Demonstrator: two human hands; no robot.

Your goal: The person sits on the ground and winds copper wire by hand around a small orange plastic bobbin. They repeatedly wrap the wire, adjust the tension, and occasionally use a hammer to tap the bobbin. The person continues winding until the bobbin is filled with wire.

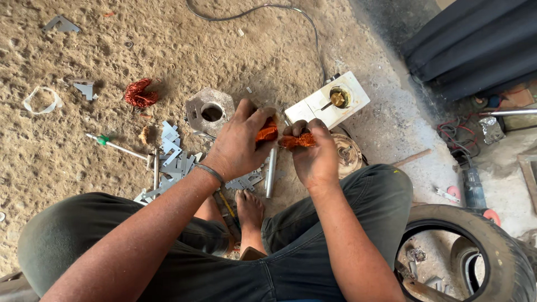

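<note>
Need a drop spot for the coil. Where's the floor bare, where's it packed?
Bare: floor left of the green-handled screwdriver, between white tape loop and knee; also upper floor between copper wire bundle and cable. Packed: metal plates and round housing under the hands, tyre side right.

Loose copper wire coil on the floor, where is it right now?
In the head view, the loose copper wire coil lies on the dirt floor at upper left, left of the grey metal housing and beyond the left hand.
</note>
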